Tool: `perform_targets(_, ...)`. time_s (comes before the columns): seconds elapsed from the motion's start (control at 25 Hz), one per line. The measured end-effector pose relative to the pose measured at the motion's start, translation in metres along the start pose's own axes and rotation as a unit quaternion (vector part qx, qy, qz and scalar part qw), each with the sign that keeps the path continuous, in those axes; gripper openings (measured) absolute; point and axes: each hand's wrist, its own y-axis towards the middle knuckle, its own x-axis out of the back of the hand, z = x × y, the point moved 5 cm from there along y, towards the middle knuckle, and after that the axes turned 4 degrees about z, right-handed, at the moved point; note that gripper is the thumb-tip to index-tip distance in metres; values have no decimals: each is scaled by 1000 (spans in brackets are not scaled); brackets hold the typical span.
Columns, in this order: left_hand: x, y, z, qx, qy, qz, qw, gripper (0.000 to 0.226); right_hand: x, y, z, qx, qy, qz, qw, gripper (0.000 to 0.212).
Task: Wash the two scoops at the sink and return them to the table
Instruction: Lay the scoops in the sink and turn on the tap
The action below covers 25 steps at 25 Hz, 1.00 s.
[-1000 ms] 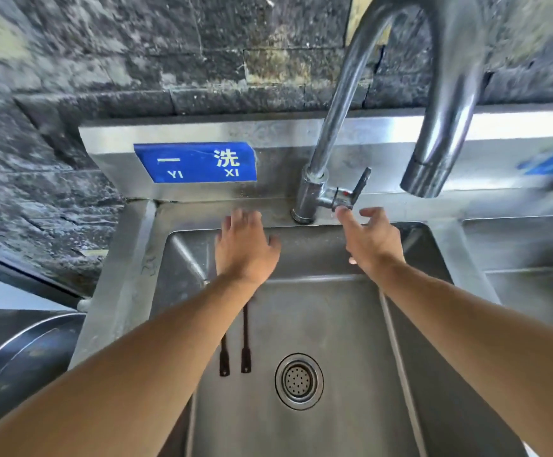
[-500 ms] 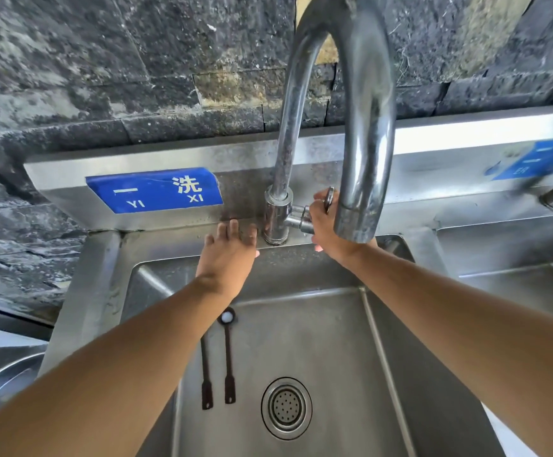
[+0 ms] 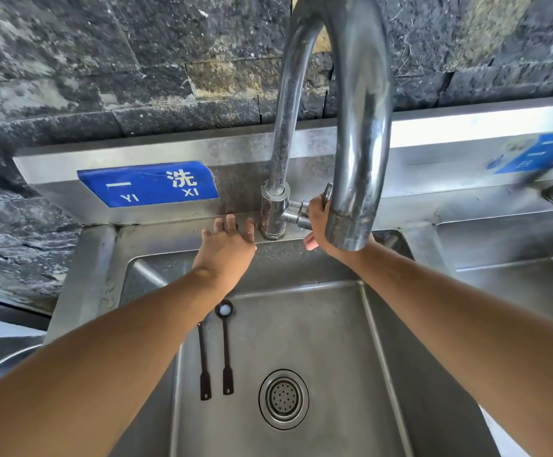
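Since a second ago your right hand (image 3: pixel 316 222) has closed round the tap lever (image 3: pixel 326 196); your left hand (image 3: pixel 227 242), fingers spread, rests on the sink's (image 3: pixel 383 324) far ledge. Both scoops (image 3: pixel 225 351) lie side by side left of the drain (image 3: pixel 283 399).

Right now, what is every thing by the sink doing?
Tap: no water coming from its spout.
Tap handle: held by the right hand.
Left hand: open, fingers resting on the sink ledge beside the tap base.
Two scoops: lying side by side on the sink floor, untouched.
Drain: uncovered, strainer in place.
Blue sign: stuck on the back panel, one corner torn.
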Motion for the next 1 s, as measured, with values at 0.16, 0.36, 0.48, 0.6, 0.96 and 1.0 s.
perform_targets(0.16, 2, -2, -1, 4, 8, 6, 1000, 61, 0, 11, -12, -14, 27, -71, 997, 35)
perform_targets(0.36, 1, 1, 1, 3, -7, 0, 1000, 53, 0, 17, -17, 8, 23, -53, 998, 35)
perform_targets(0.48, -3, 2, 1, 7, -8, -14, 1000, 51, -1, 21, -20, 14, 21, -38, 999, 40)
perform_targets(0.6, -5, 4, 2, 3, -8, -12, 1000, 52, -1, 26, -27, 16, 26, -56, 998, 49)
perform_targets(0.96, -3, 5, 3, -8, -11, -15, 1000, 55, -2, 25, -31, 21, 18, -62, 998, 40)
perform_targets(1.0, -3, 5, 4, -8, -10, -17, 1000, 57, -2, 23, -29, 20, 19, -58, 998, 41)
